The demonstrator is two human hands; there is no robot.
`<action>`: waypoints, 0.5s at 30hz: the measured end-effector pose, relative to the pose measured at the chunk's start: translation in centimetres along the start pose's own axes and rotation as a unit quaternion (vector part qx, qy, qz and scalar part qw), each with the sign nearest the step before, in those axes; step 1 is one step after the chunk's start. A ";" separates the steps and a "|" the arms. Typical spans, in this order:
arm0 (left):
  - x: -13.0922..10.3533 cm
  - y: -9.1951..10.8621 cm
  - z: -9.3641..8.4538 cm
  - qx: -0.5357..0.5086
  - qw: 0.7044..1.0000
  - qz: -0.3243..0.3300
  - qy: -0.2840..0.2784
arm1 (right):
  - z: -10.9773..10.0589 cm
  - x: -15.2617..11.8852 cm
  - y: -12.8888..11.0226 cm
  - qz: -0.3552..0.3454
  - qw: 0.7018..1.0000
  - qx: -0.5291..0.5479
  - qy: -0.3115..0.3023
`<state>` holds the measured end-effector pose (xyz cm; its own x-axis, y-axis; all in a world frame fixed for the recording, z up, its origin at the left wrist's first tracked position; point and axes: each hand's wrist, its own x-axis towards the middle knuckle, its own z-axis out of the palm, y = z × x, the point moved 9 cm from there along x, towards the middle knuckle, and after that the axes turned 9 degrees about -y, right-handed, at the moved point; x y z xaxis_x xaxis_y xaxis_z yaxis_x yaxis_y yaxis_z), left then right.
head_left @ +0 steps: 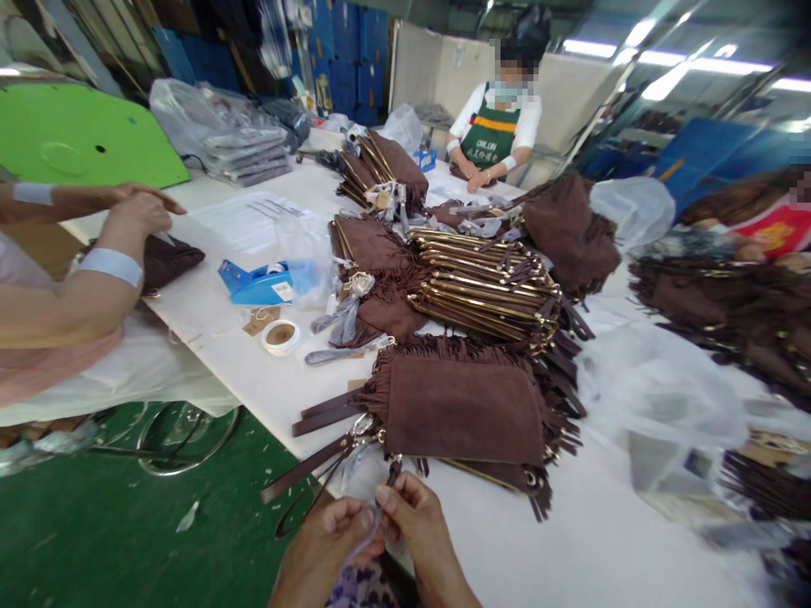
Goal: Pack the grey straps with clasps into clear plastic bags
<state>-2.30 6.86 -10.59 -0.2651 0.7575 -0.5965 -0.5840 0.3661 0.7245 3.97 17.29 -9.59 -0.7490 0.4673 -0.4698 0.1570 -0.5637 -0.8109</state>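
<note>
At the table's near edge, my left hand and my right hand are close together, fingers pinched. Between them is a strip of thin clear plastic, gripped by my left fingers. My right thumb and fingers pinch the end of a dark brown strap hanging from a bag. Just beyond lies that brown suede fringed bag, flat, with straps and metal clasps at its left side. Behind it are several stacked brown bags with gold zippers.
On the white table are a round tub, a blue tape dispenser, tags and plastic wrap. A co-worker's arms are at left; a person in a green apron stands across.
</note>
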 end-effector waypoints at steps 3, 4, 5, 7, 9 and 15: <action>0.5 1.0 0.9 -0.004 0.999 0.041 -0.012 | -0.1 0.1 0.7 0.018 1.000 0.024 -0.005; 0.6 1.3 1.3 -0.005 0.999 0.050 -0.015 | -0.2 0.1 0.9 0.028 0.999 0.029 -0.009; 0.7 1.7 1.6 -0.003 0.998 0.056 -0.020 | -0.3 0.0 0.9 0.036 0.999 0.032 -0.013; 0.7 2.5 2.1 0.023 0.997 0.065 -0.029 | -0.9 -0.1 0.4 0.046 0.998 0.029 -0.005; 0.5 3.3 2.2 0.071 0.995 0.067 -0.031 | -1.7 -0.3 -0.4 0.045 0.998 0.030 0.025; -0.7 2.9 -0.1 0.118 0.991 0.052 -0.031 | -1.0 0.6 -0.5 0.034 0.998 0.028 0.036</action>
<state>-3.87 7.36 -8.13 -0.2625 0.8268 -0.4975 -0.3577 0.3955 0.8460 4.08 18.47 -9.83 -0.6894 0.4737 -0.5480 0.1676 -0.6317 -0.7569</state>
